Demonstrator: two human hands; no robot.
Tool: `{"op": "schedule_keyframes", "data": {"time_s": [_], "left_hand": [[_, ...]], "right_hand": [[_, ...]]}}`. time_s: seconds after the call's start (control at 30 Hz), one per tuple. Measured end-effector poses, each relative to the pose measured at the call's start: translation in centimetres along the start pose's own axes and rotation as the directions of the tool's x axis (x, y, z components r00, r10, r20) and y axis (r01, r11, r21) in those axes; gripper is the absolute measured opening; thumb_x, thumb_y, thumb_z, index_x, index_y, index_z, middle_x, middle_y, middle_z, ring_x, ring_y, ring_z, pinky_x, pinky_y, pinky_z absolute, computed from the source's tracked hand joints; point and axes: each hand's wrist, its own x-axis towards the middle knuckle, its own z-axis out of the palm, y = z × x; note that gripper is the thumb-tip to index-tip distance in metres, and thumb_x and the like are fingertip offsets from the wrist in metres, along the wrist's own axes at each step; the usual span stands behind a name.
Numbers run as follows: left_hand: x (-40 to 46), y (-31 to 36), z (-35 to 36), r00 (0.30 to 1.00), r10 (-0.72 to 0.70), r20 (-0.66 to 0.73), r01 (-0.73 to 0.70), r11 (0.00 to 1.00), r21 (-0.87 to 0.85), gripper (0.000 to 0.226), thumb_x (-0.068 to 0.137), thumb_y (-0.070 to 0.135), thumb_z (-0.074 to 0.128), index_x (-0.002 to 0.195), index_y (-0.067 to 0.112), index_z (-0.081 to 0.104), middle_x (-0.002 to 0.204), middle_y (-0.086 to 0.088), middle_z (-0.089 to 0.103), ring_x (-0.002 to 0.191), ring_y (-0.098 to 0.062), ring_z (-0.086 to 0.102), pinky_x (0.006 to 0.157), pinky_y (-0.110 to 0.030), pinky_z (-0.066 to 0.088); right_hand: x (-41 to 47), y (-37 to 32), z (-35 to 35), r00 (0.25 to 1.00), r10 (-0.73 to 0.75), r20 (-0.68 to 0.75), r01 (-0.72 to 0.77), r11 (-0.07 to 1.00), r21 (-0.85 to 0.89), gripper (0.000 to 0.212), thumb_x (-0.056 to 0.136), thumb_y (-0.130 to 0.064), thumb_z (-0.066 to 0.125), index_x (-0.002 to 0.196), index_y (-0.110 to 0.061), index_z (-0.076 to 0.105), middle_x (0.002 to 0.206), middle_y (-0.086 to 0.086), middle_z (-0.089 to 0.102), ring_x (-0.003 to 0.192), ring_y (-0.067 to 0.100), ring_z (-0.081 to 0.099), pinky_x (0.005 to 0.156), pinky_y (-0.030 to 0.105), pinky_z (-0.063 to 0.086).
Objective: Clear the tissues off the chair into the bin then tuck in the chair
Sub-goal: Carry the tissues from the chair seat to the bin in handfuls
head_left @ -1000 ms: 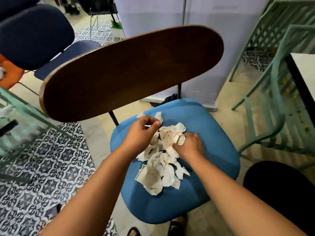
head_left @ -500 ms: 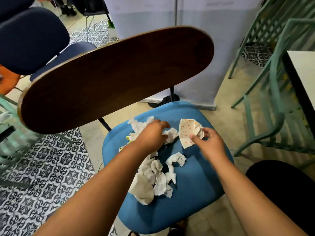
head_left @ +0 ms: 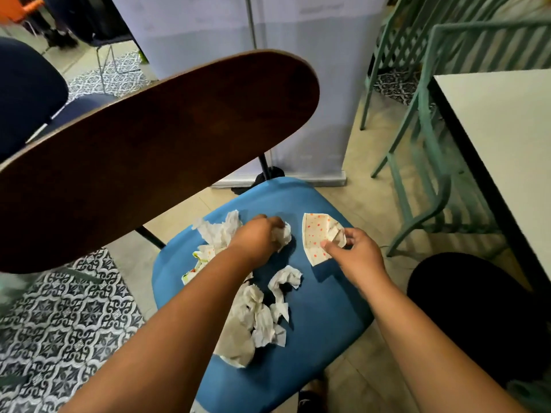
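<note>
A chair with a blue padded seat (head_left: 322,308) and a dark wooden backrest (head_left: 143,150) stands in front of me. Several crumpled white tissues (head_left: 256,320) lie scattered on the seat. My left hand (head_left: 256,238) is closed over a crumpled white tissue (head_left: 284,235) near the back of the seat. My right hand (head_left: 354,254) pinches a cream tissue with red dots (head_left: 316,236), lifted a little above the seat's right side. No bin is recognisable; a black round shape (head_left: 477,311) sits low at the right.
A white table with a dark edge (head_left: 501,138) stands at the right, with green metal chairs (head_left: 423,162) beside it. A dark blue chair (head_left: 26,93) is at the left. A grey partition (head_left: 298,55) rises behind the chair. Patterned tiles (head_left: 59,317) cover the floor on the left.
My hands split the pile apart. The right hand drew the dotted tissue off to the right and lifted it; the left hand moved up the seat and closed on a white tissue.
</note>
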Motion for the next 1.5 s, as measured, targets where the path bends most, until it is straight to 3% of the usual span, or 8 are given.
{"op": "schedule_keyframes", "data": {"time_s": [0.13, 0.33, 0.57, 0.73, 0.87, 1.0, 1.3, 1.5], "left_hand": [[-1.5, 0.7, -1.0, 0.996, 0.049, -0.079, -0.060, 0.987, -0.147, 0.047, 0.081, 0.022, 0.073, 0.126, 0.026, 0.058, 0.126, -0.004, 0.058, 0.107, -0.025, 0.060, 0.091, -0.036, 0.051], [-4.9, 1.9, -2.2, 0.981, 0.148, -0.122, -0.182, 0.920, -0.347, 0.047, 0.080, 0.026, 0.076, 0.124, 0.024, 0.060, 0.116, -0.003, 0.064, 0.100, -0.018, 0.062, 0.084, -0.033, 0.053], [-10.6, 3.8, -2.3, 0.931, 0.365, -0.024, -0.344, 0.849, -0.400, 0.045, 0.080, 0.028, 0.076, 0.122, 0.025, 0.060, 0.107, 0.000, 0.062, 0.085, -0.020, 0.065, 0.069, -0.032, 0.055], [-15.1, 5.9, 1.5, 0.862, 0.502, 0.067, -0.447, 0.816, -0.367, 0.045, 0.080, 0.028, 0.076, 0.122, 0.022, 0.061, 0.106, -0.004, 0.064, 0.083, -0.017, 0.060, 0.070, -0.025, 0.046], [-18.7, 9.8, 5.6, 0.769, 0.607, 0.201, -0.523, 0.778, -0.347, 0.045, 0.080, 0.028, 0.076, 0.122, 0.024, 0.061, 0.109, -0.004, 0.063, 0.088, -0.020, 0.064, 0.076, -0.037, 0.058], [-23.7, 14.5, 10.7, 0.640, 0.713, 0.286, -0.636, 0.701, -0.324, 0.047, 0.080, 0.028, 0.075, 0.124, 0.023, 0.060, 0.109, 0.000, 0.062, 0.087, -0.016, 0.062, 0.072, -0.025, 0.048], [-34.2, 22.7, 22.0, 0.478, 0.733, 0.484, -0.703, 0.650, -0.290, 0.048, 0.080, 0.024, 0.076, 0.125, 0.022, 0.059, 0.111, 0.000, 0.061, 0.093, -0.012, 0.055, 0.080, -0.025, 0.045], [-39.8, 26.7, 29.5, 0.458, 0.702, 0.545, -0.689, 0.668, -0.282, 0.046, 0.077, 0.024, 0.078, 0.120, 0.023, 0.063, 0.109, 0.001, 0.065, 0.092, -0.012, 0.059, 0.078, -0.022, 0.044]], "right_hand": [[-1.6, 0.0, -0.6, 0.997, 0.033, -0.064, -0.033, 0.999, 0.007, 0.033, 0.074, -0.033, 0.077, 0.094, -0.031, 0.051, 0.095, -0.007, 0.062, 0.092, 0.020, 0.063, 0.084, 0.038, 0.053], [-6.5, -0.8, -1.6, 0.972, 0.059, -0.227, -0.054, 0.998, 0.028, 0.043, 0.075, -0.031, 0.077, 0.111, -0.015, 0.060, 0.095, -0.004, 0.061, 0.091, 0.018, 0.061, 0.078, 0.028, 0.045], [-15.7, 1.4, -1.7, 0.884, 0.210, -0.417, -0.161, 0.975, 0.151, 0.052, 0.073, -0.036, 0.078, 0.116, -0.014, 0.060, 0.109, 0.003, 0.067, 0.098, 0.021, 0.064, 0.084, 0.033, 0.051], [-24.5, 5.7, -2.5, 0.795, 0.345, -0.499, -0.262, 0.937, 0.231, 0.053, 0.075, -0.036, 0.077, 0.120, -0.012, 0.059, 0.109, 0.003, 0.065, 0.097, 0.019, 0.061, 0.077, 0.028, 0.044], [-31.5, 9.5, -4.3, 0.693, 0.461, -0.555, -0.337, 0.887, 0.316, 0.047, 0.075, -0.038, 0.077, 0.112, -0.013, 0.062, 0.110, 0.002, 0.065, 0.102, 0.022, 0.062, 0.083, 0.032, 0.047], [-38.5, 13.4, -6.6, 0.539, 0.592, -0.599, -0.384, 0.806, 0.450, 0.041, 0.077, -0.030, 0.076, 0.107, -0.005, 0.064, 0.113, 0.009, 0.066, 0.104, 0.026, 0.062, 0.079, 0.028, 0.043], [-51.3, 25.4, -9.6, 0.300, 0.785, -0.542, -0.464, 0.617, 0.636, 0.054, 0.075, -0.036, 0.077, 0.117, -0.006, 0.060, 0.117, 0.013, 0.066, 0.104, 0.031, 0.062, 0.086, 0.036, 0.051], [-57.2, 34.5, -13.2, 0.261, 0.857, -0.444, -0.617, 0.502, 0.606, 0.058, 0.077, -0.040, 0.074, 0.120, -0.005, 0.059, 0.120, 0.016, 0.063, 0.106, 0.033, 0.061, 0.085, 0.036, 0.051]]}}
